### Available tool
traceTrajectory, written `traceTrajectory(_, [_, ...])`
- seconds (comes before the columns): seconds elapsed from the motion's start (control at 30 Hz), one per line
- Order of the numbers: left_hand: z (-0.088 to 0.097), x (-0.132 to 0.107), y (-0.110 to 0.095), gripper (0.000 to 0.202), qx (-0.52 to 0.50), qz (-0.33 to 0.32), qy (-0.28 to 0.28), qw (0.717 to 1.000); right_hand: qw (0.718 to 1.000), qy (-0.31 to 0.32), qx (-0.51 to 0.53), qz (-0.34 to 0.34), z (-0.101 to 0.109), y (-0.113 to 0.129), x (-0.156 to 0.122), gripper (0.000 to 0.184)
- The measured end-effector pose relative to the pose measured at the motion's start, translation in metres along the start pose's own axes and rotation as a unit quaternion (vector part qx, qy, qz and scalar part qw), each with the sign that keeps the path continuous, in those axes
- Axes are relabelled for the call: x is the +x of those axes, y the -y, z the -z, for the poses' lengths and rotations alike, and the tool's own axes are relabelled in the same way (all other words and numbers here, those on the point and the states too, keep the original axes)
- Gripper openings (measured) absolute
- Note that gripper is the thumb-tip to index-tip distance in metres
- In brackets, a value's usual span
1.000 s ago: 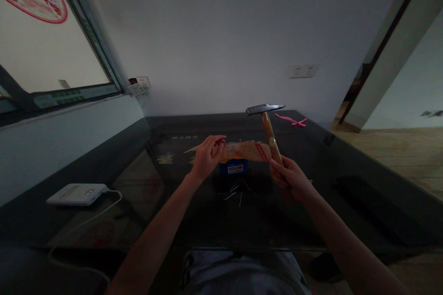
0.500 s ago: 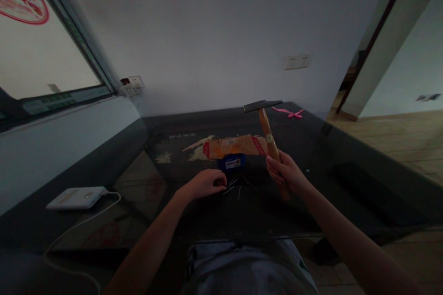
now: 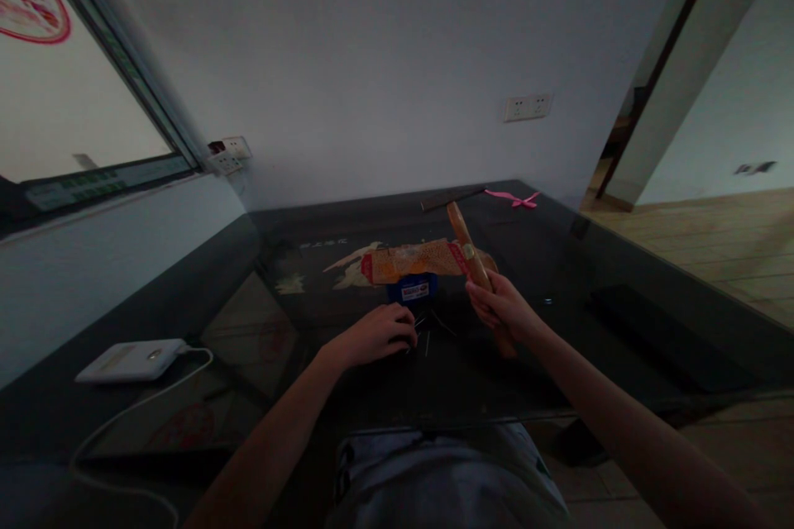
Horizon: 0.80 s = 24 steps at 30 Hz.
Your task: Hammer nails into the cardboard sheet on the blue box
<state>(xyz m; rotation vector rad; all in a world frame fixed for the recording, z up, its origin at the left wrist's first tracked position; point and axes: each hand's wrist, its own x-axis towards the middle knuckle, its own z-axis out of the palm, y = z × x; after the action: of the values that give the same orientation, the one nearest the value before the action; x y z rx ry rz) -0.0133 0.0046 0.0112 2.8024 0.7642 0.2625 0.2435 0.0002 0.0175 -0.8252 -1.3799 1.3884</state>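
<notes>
My right hand (image 3: 504,307) is wrapped round the wooden handle of a hammer (image 3: 472,252). The hammer is held tilted, its dark head up and away from me. My left hand (image 3: 388,332) is low over the dark table, fingers bent down in a pinch on several thin metal nails (image 3: 428,344); whether a nail is between the fingertips is hidden. Just beyond the nails is a small blue box (image 3: 414,289) with a white label. Behind it lies a tan and red patterned strip (image 3: 413,260) with ragged, torn-looking edges, partly hidden by the hammer handle.
A white power bank (image 3: 130,361) with a white cable lies on the table (image 3: 347,223) at left. A pink ribbon (image 3: 514,199) is at the back right. A long dark object (image 3: 657,335) lies on the right. Behind stands a wall (image 3: 372,74) with sockets.
My left hand has shifted slightly right and its fingers now cover part of the nails. The hammer has come down a little and left in my right hand. The view has shifted slightly.
</notes>
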Motion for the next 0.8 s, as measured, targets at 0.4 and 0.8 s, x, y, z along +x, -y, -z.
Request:
traceTrajectory(0.4, [-0.019, 0.018, -0.003, 0.014, 0.150, -0.095, -0.034, 0.983, 1.000, -0.003, -0.014, -0.010, -0.003, 0.003, -0.001, 0.029])
traceTrajectory(0.8, [-0.029, 0.023, 0.006, 0.010, 0.117, -0.041, -0.096, 0.988, 1.000, -0.003, -0.005, -0.001, -0.001, 0.000, -0.001, 0.024])
